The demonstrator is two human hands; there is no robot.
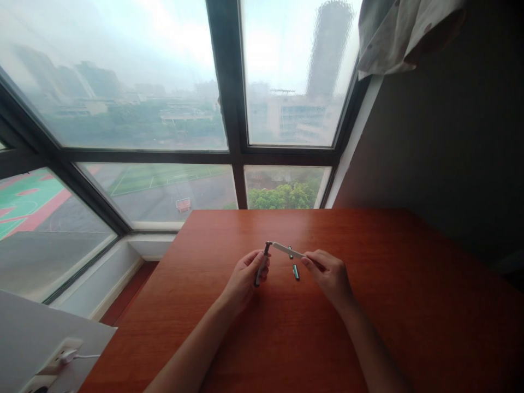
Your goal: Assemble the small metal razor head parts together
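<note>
My left hand [248, 273] is closed around a razor handle [265, 255], grey and dark with a small T-shaped top, held tilted above the table. Between the thumb and fingers of my right hand [331, 272] is a slim pale stick [289, 250] with a rounded end. The stick's tip points left and lies close to the top of the razor handle; whether they touch I cannot tell. Below the stick, two small dark pieces with green strips, which look like razor cartridges, lie on the table: a nearer one [296, 272] and a farther one [290, 252], partly covered by the stick.
The reddish-brown wooden table [409, 305] reaches to the large framed windows [233, 155]. A pale cloth [393, 38] hangs at the upper right beside a dark wall. At lower left, a plug with a white cable [69, 356] sits in a wall socket.
</note>
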